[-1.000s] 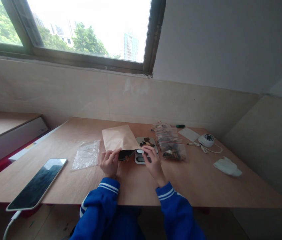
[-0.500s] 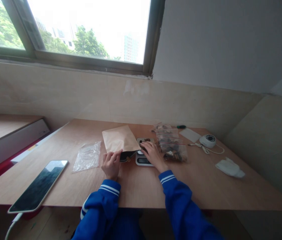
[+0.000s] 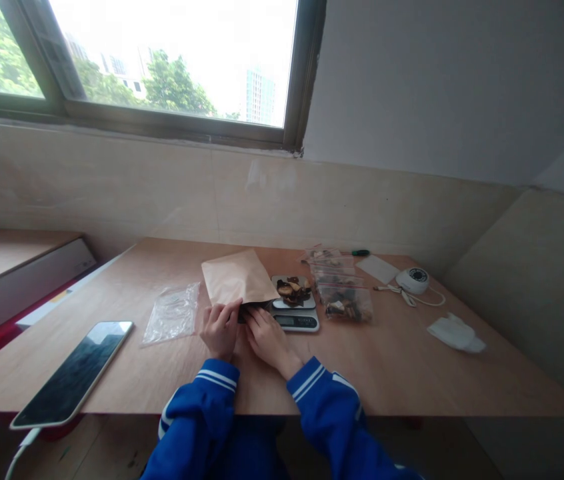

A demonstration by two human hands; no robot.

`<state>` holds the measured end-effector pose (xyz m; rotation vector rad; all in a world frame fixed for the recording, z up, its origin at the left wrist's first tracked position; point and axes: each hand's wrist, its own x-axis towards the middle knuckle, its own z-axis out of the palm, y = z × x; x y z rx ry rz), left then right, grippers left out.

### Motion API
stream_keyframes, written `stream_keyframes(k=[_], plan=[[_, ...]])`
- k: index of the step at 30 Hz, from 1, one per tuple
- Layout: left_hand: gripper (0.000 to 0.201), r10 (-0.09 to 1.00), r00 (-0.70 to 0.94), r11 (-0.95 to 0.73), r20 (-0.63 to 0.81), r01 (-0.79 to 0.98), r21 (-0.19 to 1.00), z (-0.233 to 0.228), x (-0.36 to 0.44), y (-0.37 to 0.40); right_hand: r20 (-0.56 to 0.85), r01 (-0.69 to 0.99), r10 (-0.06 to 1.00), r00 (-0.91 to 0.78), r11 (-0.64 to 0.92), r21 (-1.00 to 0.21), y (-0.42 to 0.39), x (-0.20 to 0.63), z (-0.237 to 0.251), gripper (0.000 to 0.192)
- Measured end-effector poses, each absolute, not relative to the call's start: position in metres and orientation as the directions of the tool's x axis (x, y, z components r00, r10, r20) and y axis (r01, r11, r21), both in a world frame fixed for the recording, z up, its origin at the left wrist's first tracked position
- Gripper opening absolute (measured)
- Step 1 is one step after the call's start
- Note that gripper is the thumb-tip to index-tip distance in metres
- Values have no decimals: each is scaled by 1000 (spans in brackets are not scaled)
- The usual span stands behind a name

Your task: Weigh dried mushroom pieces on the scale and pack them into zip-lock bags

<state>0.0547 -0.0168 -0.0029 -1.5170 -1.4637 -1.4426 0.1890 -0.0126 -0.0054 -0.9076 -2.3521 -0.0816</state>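
**Both hands at the mouth of the paper bag**

Our left hand (image 3: pixel 219 327) pinches the near edge of the brown paper bag (image 3: pixel 237 279), fingers curled on its open mouth. Our right hand (image 3: pixel 267 333) sits at the same opening, fingertips at or just inside it; we cannot tell whether it grips anything. The bag lies flat on the wooden table (image 3: pixel 412 373), mouth toward us, just left of the small digital scale (image 3: pixel 296 313) and touching or overlapping its left edge. The scale carries a heap of dark dried pieces (image 3: pixel 294 290) on its platform.

Right of the scale, a row of zip bags (image 3: pixel 341 287) with similar dark contents, running toward the wall. Further right: a white card (image 3: pixel 378 269), a small round white device (image 3: pixel 413 280) with a cable, a crumpled white cloth (image 3: pixel 455 333) near the right edge. A green-capped pen (image 3: pixel 360 253) at the back. Left of the paper bag, an empty-looking clear plastic bag (image 3: pixel 172 312), then a phone (image 3: pixel 75 373) at the near left edge, cable hanging off.

Room: table butts a beige tiled wall, a window (image 3: pixel 162 67) above with trees and buildings outside, grey plaster wall to the right. Lower wooden ledge (image 3: pixel 12 260) at far left. Blue sleeves with white stripes on both our arms
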Motion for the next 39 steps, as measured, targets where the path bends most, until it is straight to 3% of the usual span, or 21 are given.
stream_keyframes(k=[9,18,27,33,39], plan=[[12,300,-160,-226,940,946,233,-3,55,-17,528,648,615,-585,746,-150,-18,189,-11,37],[13,318,-143,-251,937,941,228,-7,55,-16,510,607,571,-643,786,-115,-13,185,-21,32],[14,323,-164,-237,932,939,248,-4,55,-18,539,398,575,-616,817,-418,-12,196,-14,46],[14,316,-188,-244,930,931,271,-3,55,-18,587,375,674,-447,738,-561,-21,196,4,50],[13,291,-192,-272,937,922,274,0,57,-19,484,580,711,-510,700,-417,-9,177,4,45]])
